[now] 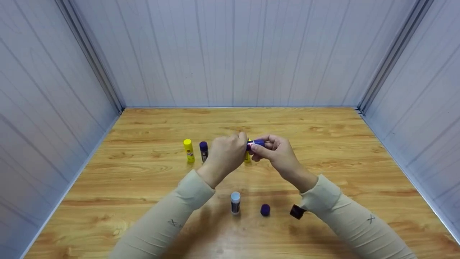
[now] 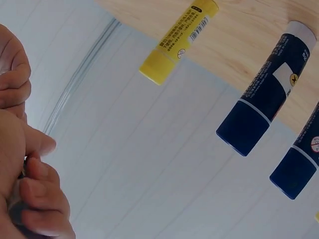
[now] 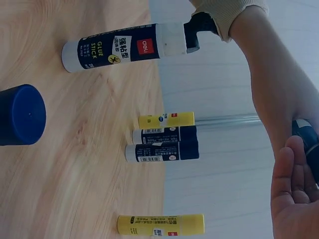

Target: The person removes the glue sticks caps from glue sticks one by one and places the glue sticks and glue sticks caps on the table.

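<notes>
Dark-blue glue stick (image 1: 257,142), long axis roughly 9-to-3 o'clock, is pinched at its 3-o'clock end by right hand (image 1: 282,155), 9-o'clock end gripped by curled left hand (image 1: 226,149).

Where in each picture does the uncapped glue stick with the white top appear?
Head: the uncapped glue stick stands below the centre, left of the loose blue cap.
Left wrist: not in it.
Right wrist: upper left, sideways in the picture, above the loose blue cap.
Shared landmark: capped blue glue sticks, one just left of the left hand in head, two at right in left wrist, two near the centre in right wrist.
</notes>
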Available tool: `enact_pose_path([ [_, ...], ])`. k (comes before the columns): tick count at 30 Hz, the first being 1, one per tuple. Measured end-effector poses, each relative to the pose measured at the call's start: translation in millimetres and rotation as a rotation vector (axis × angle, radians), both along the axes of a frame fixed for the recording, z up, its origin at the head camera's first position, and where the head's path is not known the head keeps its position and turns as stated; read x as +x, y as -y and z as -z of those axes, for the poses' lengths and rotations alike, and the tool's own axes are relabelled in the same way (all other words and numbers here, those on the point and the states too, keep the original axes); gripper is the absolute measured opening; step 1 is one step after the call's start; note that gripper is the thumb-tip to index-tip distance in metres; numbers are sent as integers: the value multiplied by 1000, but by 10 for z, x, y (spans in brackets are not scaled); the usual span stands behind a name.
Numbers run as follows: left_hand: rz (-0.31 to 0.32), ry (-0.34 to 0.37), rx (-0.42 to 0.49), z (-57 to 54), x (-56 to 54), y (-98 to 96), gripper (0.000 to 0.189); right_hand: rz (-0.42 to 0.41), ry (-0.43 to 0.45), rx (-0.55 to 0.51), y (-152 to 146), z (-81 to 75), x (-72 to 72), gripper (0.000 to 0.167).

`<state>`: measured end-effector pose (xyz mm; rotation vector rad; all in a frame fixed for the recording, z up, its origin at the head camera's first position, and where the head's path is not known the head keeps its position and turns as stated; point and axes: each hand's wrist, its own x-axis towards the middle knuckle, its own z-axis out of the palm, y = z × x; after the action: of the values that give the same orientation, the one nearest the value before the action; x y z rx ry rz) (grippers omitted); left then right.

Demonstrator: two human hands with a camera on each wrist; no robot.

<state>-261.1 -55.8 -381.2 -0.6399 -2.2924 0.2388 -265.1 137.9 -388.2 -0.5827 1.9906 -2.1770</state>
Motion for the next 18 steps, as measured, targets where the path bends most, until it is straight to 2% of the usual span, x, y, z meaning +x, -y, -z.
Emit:
enact_pose_path([
  [4,22,14,5,-6,-2,8,25,-4,-11,47,-27,-10,-1,21],
  [8,34,25,9,2,6,19,25,8,-90,201,-85,-9,2,38],
  [13,41,11,-6,19,8,33,27,65,-324,407,-125,-6,25,53],
  [18,43,-1,-21,57,-6,42,25,128,-571,540,-154,-16,44,51],
])
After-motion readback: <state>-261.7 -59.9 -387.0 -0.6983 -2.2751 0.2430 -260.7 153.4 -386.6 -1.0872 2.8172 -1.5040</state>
